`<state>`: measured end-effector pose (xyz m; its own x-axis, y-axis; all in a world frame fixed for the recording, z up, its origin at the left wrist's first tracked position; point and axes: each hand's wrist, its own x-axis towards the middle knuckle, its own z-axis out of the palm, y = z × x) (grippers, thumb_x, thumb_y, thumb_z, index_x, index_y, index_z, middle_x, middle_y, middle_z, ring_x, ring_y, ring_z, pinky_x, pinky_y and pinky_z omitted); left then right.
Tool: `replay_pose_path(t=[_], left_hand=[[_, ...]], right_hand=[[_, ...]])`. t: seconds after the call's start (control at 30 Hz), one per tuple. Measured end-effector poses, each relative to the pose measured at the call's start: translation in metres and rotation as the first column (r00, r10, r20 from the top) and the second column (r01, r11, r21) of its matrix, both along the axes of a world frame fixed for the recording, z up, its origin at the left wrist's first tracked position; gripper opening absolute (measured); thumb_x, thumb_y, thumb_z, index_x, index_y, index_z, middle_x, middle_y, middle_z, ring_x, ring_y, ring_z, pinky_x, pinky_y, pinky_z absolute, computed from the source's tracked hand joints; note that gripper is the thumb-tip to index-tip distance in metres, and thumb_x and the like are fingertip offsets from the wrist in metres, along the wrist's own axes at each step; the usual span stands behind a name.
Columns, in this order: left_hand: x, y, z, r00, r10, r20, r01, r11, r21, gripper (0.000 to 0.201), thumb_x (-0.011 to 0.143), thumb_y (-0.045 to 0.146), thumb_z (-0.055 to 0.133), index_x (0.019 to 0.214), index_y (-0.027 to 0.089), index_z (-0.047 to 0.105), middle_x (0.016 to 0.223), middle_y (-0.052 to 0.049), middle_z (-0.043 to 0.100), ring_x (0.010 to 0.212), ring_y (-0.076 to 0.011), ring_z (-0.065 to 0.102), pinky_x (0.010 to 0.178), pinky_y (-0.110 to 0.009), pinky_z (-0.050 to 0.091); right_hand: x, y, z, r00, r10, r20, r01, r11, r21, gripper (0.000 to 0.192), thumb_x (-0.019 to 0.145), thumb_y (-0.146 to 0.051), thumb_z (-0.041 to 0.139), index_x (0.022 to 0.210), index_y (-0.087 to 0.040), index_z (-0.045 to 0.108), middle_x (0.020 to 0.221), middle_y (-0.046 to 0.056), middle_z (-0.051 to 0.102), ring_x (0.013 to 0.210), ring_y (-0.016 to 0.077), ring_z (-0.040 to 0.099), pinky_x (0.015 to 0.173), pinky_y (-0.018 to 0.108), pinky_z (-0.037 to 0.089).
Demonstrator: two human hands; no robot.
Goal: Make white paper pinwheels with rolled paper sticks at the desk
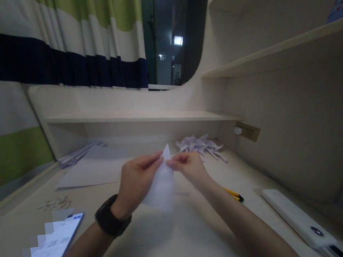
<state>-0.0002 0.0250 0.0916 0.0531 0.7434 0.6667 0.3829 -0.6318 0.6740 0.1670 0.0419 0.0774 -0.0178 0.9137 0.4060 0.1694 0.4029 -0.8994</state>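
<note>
Between my two hands, a folded sheet of white paper [162, 189] hangs over the desk, its pointed tip up. My left hand [140, 177], with a black watch [112, 217] at its wrist, pinches the paper's left edge near the tip. On the other side, my right hand [189, 165] pinches the right edge just below the tip. Both sets of fingertips nearly meet there. Behind the right hand lies a pile of folded white paper pinwheels [196, 143] with paper sticks.
White sheets [91, 166] lie at the back left, near small pale pieces [56, 203]. A lit phone [57, 240] is at front left. A yellow-and-black tool [235, 195] sits beside my right forearm, and a long white device [295, 213] lies farther right. A shelf [139, 115] spans the back.
</note>
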Motion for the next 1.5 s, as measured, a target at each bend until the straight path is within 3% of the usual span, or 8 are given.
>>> replay_pose_path(t=[0.3,0.47,0.63,0.8,0.93,1.13,1.27,1.5], left_hand=[[-0.004,0.001,0.003,1.0,0.025,0.0,-0.025,1.0,0.019,0.018,0.081,0.03,0.065,0.097,0.027,0.074,0.097,0.001,0.074,0.087,-0.0197,0.07,0.081,-0.028,0.055],[-0.005,0.002,0.004,0.999,0.037,0.025,-0.037,0.999,0.014,0.019,0.081,0.032,0.065,0.098,0.027,0.074,0.096,0.0,0.074,0.084,-0.0192,0.07,0.08,-0.028,0.055],[-0.007,0.001,0.007,0.999,0.029,0.035,-0.029,1.0,-0.009,0.019,0.08,0.032,0.067,0.097,0.027,0.074,0.095,0.001,0.075,0.082,-0.0196,0.07,0.079,-0.028,0.056],[-0.01,0.001,0.009,0.997,0.039,0.074,-0.037,0.999,-0.022,0.02,0.08,0.033,0.067,0.098,0.029,0.074,0.094,0.001,0.075,0.082,-0.0205,0.071,0.079,-0.029,0.056],[-0.013,0.004,0.01,0.996,0.019,0.091,-0.014,0.999,-0.052,0.022,0.078,0.034,0.067,0.098,0.028,0.074,0.093,0.0,0.075,0.082,-0.0216,0.071,0.079,-0.03,0.057],[-0.015,0.005,0.014,0.991,0.043,0.125,-0.035,0.998,-0.061,0.022,0.077,0.034,0.068,0.096,0.027,0.075,0.094,0.0,0.075,0.083,-0.0218,0.071,0.078,-0.03,0.057],[-0.016,0.004,0.016,0.99,0.032,0.141,-0.02,0.997,-0.08,0.022,0.076,0.033,0.069,0.096,0.026,0.075,0.093,-0.001,0.075,0.082,-0.0218,0.071,0.077,-0.03,0.057],[-0.019,0.008,0.016,0.984,0.045,0.175,-0.033,0.997,-0.068,0.023,0.075,0.034,0.07,0.096,0.024,0.075,0.092,-0.003,0.075,0.084,-0.023,0.071,0.077,-0.031,0.058]], right_hand=[[-0.001,0.0,-0.001,0.999,-0.015,0.044,0.015,1.0,0.004,0.026,0.062,-0.04,0.075,0.057,-0.016,0.069,0.054,0.002,0.066,0.047,0.0121,0.053,0.047,0.024,0.038],[0.0,0.0,-0.001,0.993,0.06,0.1,-0.058,0.998,-0.016,0.024,0.063,-0.04,0.076,0.062,-0.016,0.071,0.059,0.002,0.068,0.05,0.0118,0.054,0.05,0.024,0.039],[-0.001,-0.001,-0.002,0.996,0.004,0.088,-0.005,1.0,0.001,0.025,0.061,-0.038,0.076,0.055,-0.016,0.067,0.052,0.001,0.064,0.047,0.0111,0.051,0.047,0.023,0.036],[-0.002,-0.002,-0.003,0.989,0.084,0.118,-0.084,0.996,-0.011,0.028,0.065,-0.042,0.074,0.06,-0.015,0.07,0.057,0.002,0.066,0.049,0.0119,0.053,0.048,0.024,0.038],[-0.003,-0.001,-0.006,0.995,0.013,0.103,-0.011,1.0,-0.016,0.029,0.062,-0.041,0.076,0.054,-0.015,0.066,0.049,0.0,0.062,0.045,0.0104,0.049,0.044,0.022,0.035],[-0.005,0.0,-0.008,0.982,0.152,0.111,-0.15,0.988,-0.026,0.029,0.065,-0.044,0.074,0.06,-0.015,0.07,0.057,0.002,0.065,0.05,0.012,0.052,0.048,0.024,0.038],[-0.006,-0.001,-0.007,0.99,0.118,0.083,-0.114,0.992,-0.047,0.031,0.062,-0.043,0.076,0.054,-0.015,0.066,0.049,-0.001,0.06,0.045,0.0095,0.047,0.046,0.023,0.035],[-0.008,0.002,-0.01,0.993,0.098,0.066,-0.095,0.995,-0.043,0.03,0.06,-0.043,0.077,0.057,-0.014,0.069,0.053,0.003,0.065,0.048,0.0113,0.051,0.048,0.024,0.038]])
